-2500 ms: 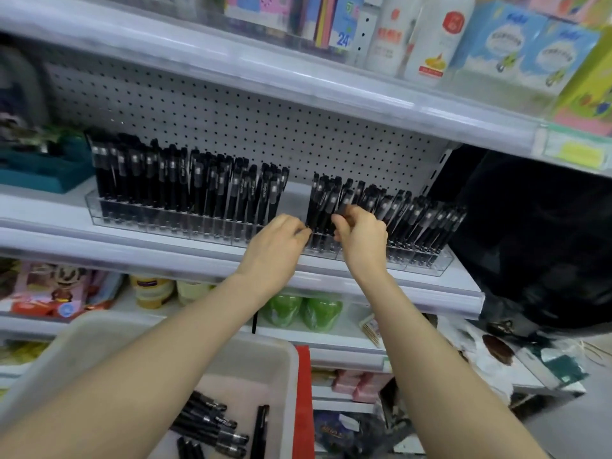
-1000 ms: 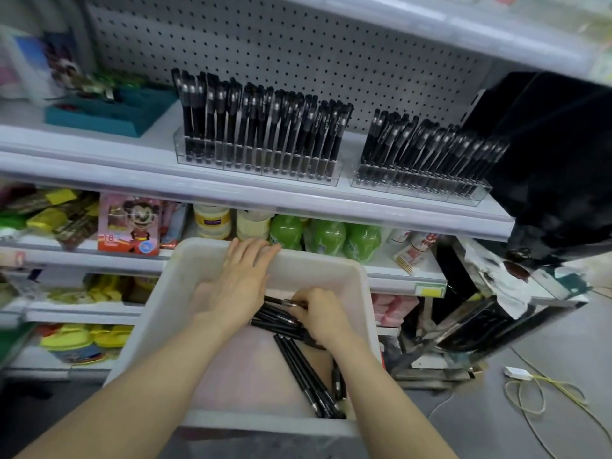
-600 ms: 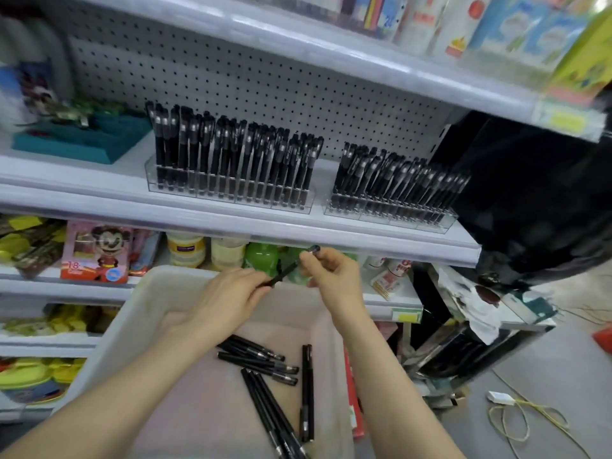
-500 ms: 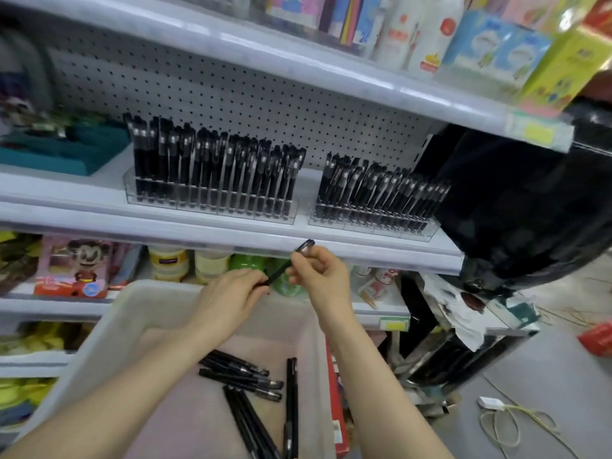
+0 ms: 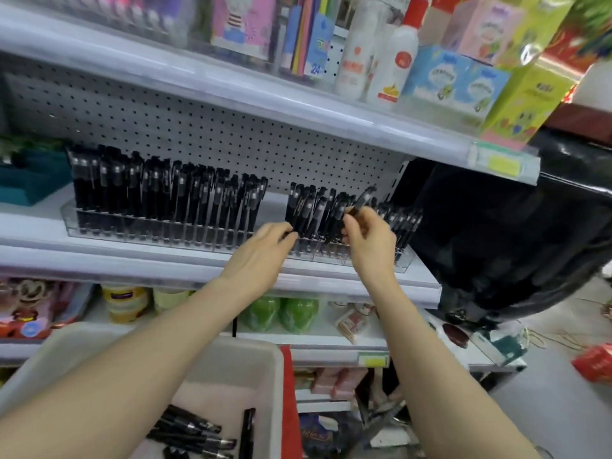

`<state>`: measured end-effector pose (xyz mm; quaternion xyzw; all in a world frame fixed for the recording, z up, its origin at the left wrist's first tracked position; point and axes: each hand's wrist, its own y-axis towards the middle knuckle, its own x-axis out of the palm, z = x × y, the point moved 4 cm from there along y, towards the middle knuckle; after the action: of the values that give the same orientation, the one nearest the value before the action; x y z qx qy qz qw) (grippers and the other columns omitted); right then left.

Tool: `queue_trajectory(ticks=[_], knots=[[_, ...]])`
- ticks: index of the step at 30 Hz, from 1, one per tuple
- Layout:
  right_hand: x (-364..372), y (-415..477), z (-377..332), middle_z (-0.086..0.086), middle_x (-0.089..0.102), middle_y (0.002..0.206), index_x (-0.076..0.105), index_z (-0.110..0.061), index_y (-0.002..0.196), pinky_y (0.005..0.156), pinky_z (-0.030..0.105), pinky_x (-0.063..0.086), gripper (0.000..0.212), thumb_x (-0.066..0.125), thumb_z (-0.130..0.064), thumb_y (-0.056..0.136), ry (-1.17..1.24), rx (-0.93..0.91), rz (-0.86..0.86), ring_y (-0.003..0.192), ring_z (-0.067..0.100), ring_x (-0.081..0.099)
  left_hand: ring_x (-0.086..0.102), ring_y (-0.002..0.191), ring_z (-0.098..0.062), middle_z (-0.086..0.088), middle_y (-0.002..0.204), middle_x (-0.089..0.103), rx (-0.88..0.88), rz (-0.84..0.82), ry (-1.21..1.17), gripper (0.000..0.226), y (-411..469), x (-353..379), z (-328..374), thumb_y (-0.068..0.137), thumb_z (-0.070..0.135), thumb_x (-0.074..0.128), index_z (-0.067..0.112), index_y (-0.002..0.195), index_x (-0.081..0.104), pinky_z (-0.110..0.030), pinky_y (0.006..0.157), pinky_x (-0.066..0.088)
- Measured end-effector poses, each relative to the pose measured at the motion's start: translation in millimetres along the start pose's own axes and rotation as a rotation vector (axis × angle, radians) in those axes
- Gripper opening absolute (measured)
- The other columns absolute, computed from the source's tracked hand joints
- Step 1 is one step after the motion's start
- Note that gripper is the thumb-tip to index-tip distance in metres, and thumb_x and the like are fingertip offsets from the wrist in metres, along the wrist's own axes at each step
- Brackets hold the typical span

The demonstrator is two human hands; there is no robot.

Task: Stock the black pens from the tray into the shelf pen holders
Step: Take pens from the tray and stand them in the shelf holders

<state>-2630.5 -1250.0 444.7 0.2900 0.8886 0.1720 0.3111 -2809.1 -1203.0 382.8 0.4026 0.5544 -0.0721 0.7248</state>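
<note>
Two clear pen holders stand on the middle shelf, the long left holder [image 5: 99,228] and the shorter right holder [image 5: 402,263], both packed with upright black pens. My right hand [image 5: 371,241] pinches a black pen [image 5: 362,199], tilted over the middle of the right holder. My left hand [image 5: 261,251] reaches to that holder's left end, where its fingertips pinch a standing pen [image 5: 298,220]. Below, the pale tray [image 5: 231,347] holds several loose black pens [image 5: 192,432].
The upper shelf edge [image 5: 298,104] overhangs the holders, with bottles and boxes on it. A teal tray [image 5: 26,183] sits at the far left. A black bag [image 5: 513,243] bulges right of the shelf. Green jars [image 5: 281,313] stand on the lower shelf.
Both hands rose from above the tray to the right holder. The pen I held between both hands is now in my right hand alone, over the holder.
</note>
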Motion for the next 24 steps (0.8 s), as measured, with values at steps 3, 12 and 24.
queue_trajectory(ticks=[3,12,24], knots=[[6,21,-2,0.0,0.067,0.078,0.059,-0.013,0.088,0.074,0.039,0.054,0.016,0.06,-0.028,0.095,-0.054,-0.083,0.041,0.076,0.02,0.065,0.032,0.135,-0.026,-0.01,0.147,0.035,-0.022,-0.035,0.016,0.075,6,1,0,0.077,-0.014,0.054,0.006,0.147,0.034,-0.033,0.103,0.042],[54,19,25,0.006,0.06,0.063,0.058,-0.006,0.078,0.055,0.031,0.034,0.028,0.06,-0.027,0.095,-0.275,-0.08,-0.131,0.062,0.026,0.053,0.04,0.126,-0.026,-0.009,0.136,0.041,-0.077,-0.097,0.041,0.072,8,1,3,0.077,-0.012,0.056,0.006,0.144,0.037,-0.038,0.094,0.049],[61,12,21,0.007,0.059,0.065,0.063,-0.003,0.08,0.06,0.03,0.035,0.026,0.059,-0.023,0.097,-0.346,-0.004,-0.113,0.062,0.023,0.053,0.044,0.13,-0.027,-0.012,0.137,0.051,-0.007,0.052,0.066,0.071,-18,-5,-4,0.069,-0.012,0.07,0.006,0.135,0.052,-0.032,0.102,0.042]])
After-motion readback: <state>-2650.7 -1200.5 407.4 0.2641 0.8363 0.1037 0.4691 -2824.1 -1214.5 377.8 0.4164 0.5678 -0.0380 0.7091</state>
